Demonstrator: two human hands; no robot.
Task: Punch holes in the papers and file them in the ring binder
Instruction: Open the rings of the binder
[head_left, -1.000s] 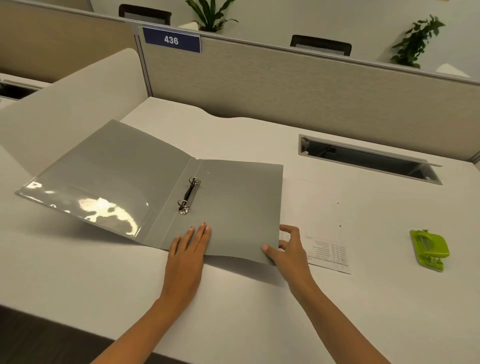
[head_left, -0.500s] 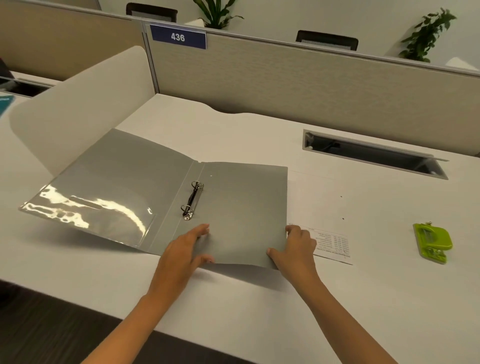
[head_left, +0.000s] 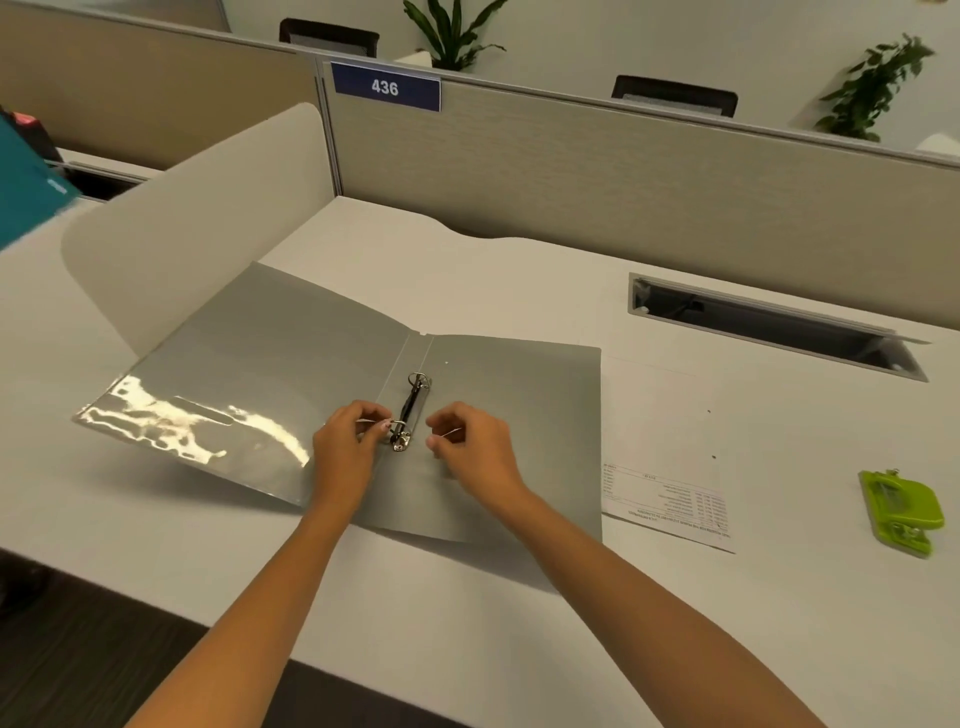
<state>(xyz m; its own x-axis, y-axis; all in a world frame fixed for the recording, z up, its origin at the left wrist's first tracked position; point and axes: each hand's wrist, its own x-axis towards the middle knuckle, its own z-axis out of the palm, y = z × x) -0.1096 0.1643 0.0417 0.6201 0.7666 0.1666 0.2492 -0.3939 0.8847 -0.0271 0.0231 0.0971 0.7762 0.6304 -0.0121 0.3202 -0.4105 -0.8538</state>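
Here, from my remote seat, I see the grey plastic ring binder (head_left: 519, 415) lying open and flat on the white desk (head_left: 467, 613), both covers spread and the clear pocket on its left cover catching glare. The silver metal ring mechanism (head_left: 410, 410) runs down the binder's spine, and both hands sit at its near end. The left hand (head_left: 345, 447) is just left of the near ring, fingers curled in and pinching a thin silvery prong. The right hand (head_left: 478, 452) mirrors it just right of the ring, fingers curled and pinching a matching prong, so the ring lies between the two grips. The white printed sheet of paper (head_left: 670, 493) lies flat against the binder's right edge; I cannot tell whether it slips under the cover. The lime-green plastic hole punch (head_left: 901, 512) sits well apart, farther right of the binder.
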